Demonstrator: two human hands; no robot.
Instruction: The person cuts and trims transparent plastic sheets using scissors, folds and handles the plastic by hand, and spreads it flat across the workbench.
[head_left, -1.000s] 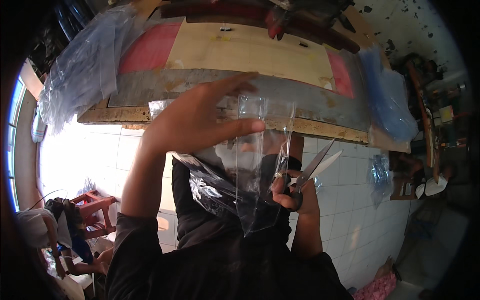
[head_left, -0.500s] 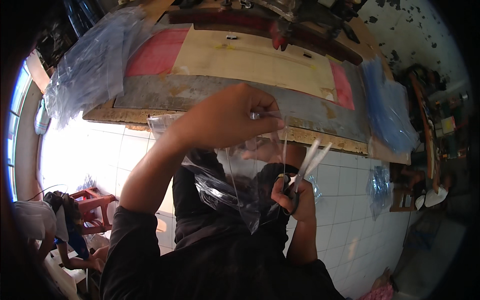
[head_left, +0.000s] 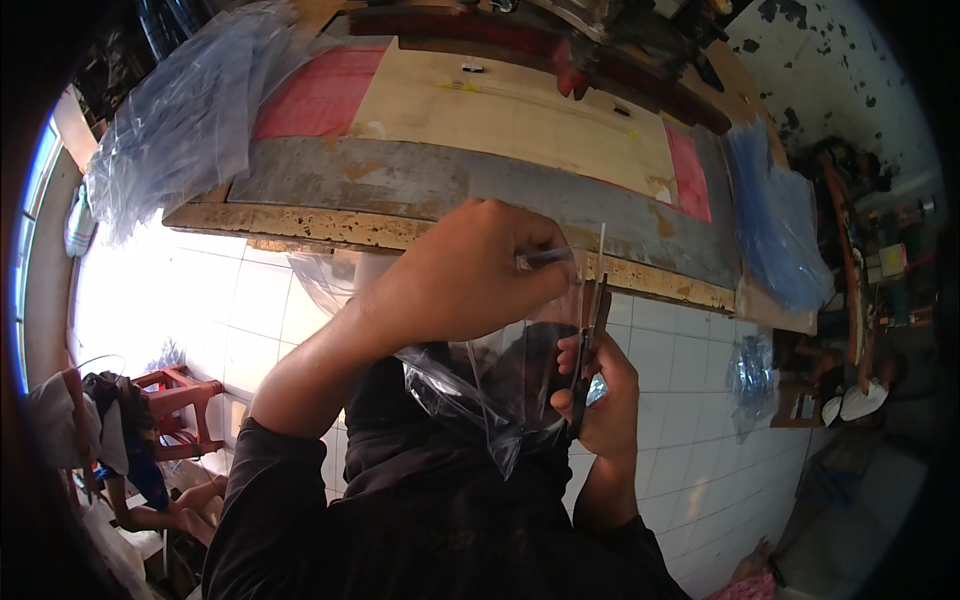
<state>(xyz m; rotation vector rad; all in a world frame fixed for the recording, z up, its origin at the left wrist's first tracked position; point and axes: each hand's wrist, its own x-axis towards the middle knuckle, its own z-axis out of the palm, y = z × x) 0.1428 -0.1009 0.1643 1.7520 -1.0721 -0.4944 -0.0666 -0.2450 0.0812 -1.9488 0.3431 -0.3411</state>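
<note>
Plastic pile [head_left: 190,110]: loose clear sheets heaped on the left end of the grey surface [head_left: 330,180].
Red stool [head_left: 185,410]: below the pile, on the tiled floor.
Left hand [head_left: 485,270]: fingers and thumb together, pinching the upper right part of the clear sheet [head_left: 490,385] near the surface's front edge.
Clear sheet: hangs below the left hand over the lap, narrowing to a lower corner toward the body.
Scissors [head_left: 597,300]: just right of the pinching fingertips, long axis roughly upright in view, tips pointing away from the body; whether film lies between the blades, I cannot tell.
Right hand [head_left: 608,400]: curled around the scissor handles, right of the sheet and nearer its right edge than the left wrist is.
Bluish sheets [head_left: 780,225]: stacked at the surface's right end.
</note>
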